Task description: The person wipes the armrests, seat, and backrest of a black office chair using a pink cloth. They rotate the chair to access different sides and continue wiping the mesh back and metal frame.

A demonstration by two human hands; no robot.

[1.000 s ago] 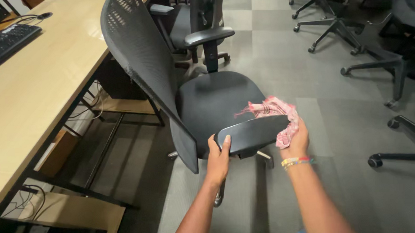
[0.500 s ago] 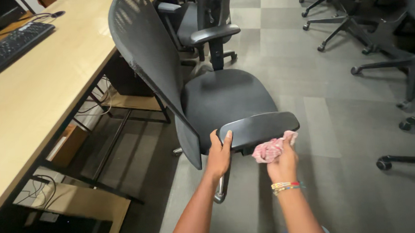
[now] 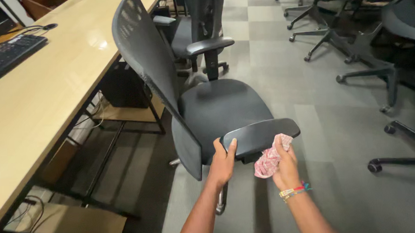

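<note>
A black office chair [image 3: 216, 107] with a mesh back stands in front of me, turned side-on. My left hand [image 3: 222, 160] grips the near end of its near armrest [image 3: 262, 132]. My right hand [image 3: 284, 166] holds a crumpled pink cloth [image 3: 270, 158] pressed against the underside and front edge of that armrest. A coloured bracelet sits on my right wrist. The far armrest [image 3: 210, 45] is untouched.
A long light wooden desk [image 3: 52, 86] runs along the left, with a black keyboard [image 3: 6, 53] on it. More black chairs [image 3: 400, 33] and wheeled bases stand at the right and back on grey carpet tiles. Cables and boxes lie under the desk.
My right hand with the cloth has moved from on top of the armrest's far end down to its underside. The left hand has kept its grip on the armrest.
</note>
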